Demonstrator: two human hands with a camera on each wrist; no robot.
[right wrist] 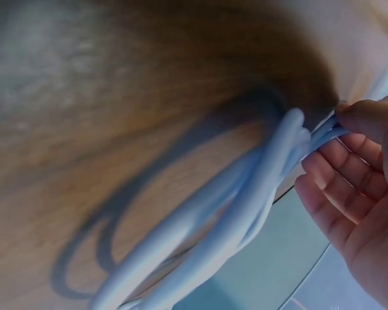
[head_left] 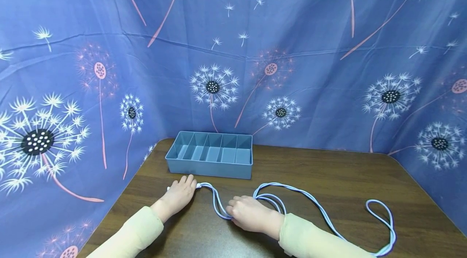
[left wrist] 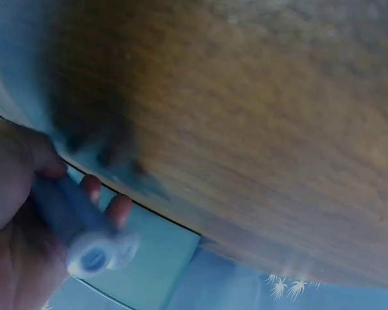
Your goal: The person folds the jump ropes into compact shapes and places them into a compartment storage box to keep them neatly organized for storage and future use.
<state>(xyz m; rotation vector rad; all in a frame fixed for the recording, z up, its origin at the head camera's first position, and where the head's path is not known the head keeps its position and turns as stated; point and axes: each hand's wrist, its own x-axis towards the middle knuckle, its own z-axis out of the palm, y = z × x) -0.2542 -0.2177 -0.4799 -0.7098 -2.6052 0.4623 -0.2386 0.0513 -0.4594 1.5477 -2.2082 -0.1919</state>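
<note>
A pale blue jump rope (head_left: 308, 195) lies in loose loops on the wooden table. My left hand (head_left: 180, 194) grips its handle end, low over the table in front of the blue box. In the left wrist view, the blue handle (left wrist: 77, 213) with a whitish, hollow end sticks out between thumb and fingers. My right hand (head_left: 251, 214) pinches the doubled cord to the right of the left hand. In the right wrist view, thumb and fingertips hold the thin strands, and the looped cord (right wrist: 226, 213) hangs toward the camera.
Behind the hands stands a blue box (head_left: 209, 168) with several upright dividers. The brown table (head_left: 328, 164) ends at a blue dandelion-print cloth (head_left: 313, 87) at the back and sides. A far loop of cord lies at the right of the table.
</note>
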